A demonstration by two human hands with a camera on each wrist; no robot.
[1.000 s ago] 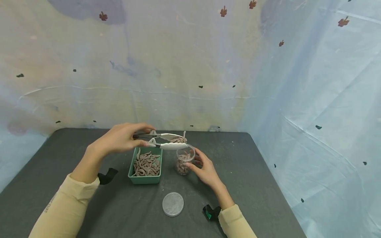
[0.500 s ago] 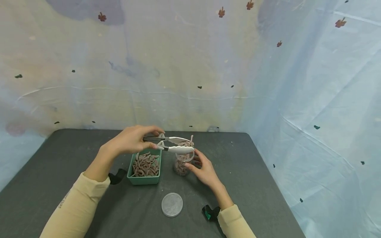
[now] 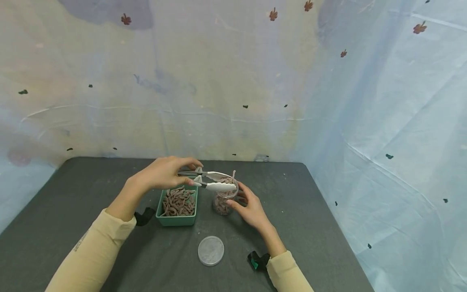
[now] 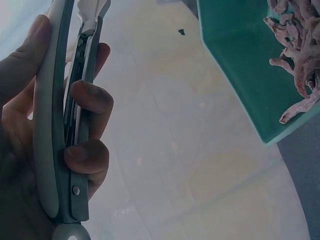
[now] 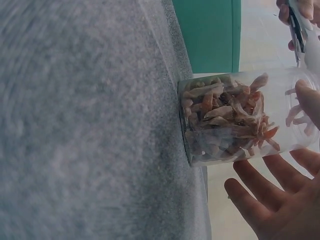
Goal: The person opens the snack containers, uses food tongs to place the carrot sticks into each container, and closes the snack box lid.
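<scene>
My left hand [image 3: 164, 172] grips a pair of tongs [image 3: 220, 187] with pale scalloped tips. In the left wrist view the fingers curl round the tongs' metal handle [image 4: 46, 125]. Between the tips is a bunch of brownish, worm-like dried strips, right at the mouth of a clear jar [image 3: 221, 207]. One strip sticks up above the tips. My right hand [image 3: 251, 209] holds that upright jar near its rim, thumb on one side and fingers on the other. The right wrist view shows similar strips [image 5: 220, 112] filling the jar's lower part.
Left of the jar stands a green rectangular tub [image 3: 176, 221] with many more strips [image 3: 178, 201] in it. A round clear lid [image 3: 211, 251] lies on the dark table [image 3: 310, 227] nearer the person. Plastic sheeting [image 3: 204, 81] hangs behind and along the right side.
My left hand has carried the tongs and strips to the right, then lowered them to the jar's mouth. The right hand and jar have stayed in place.
</scene>
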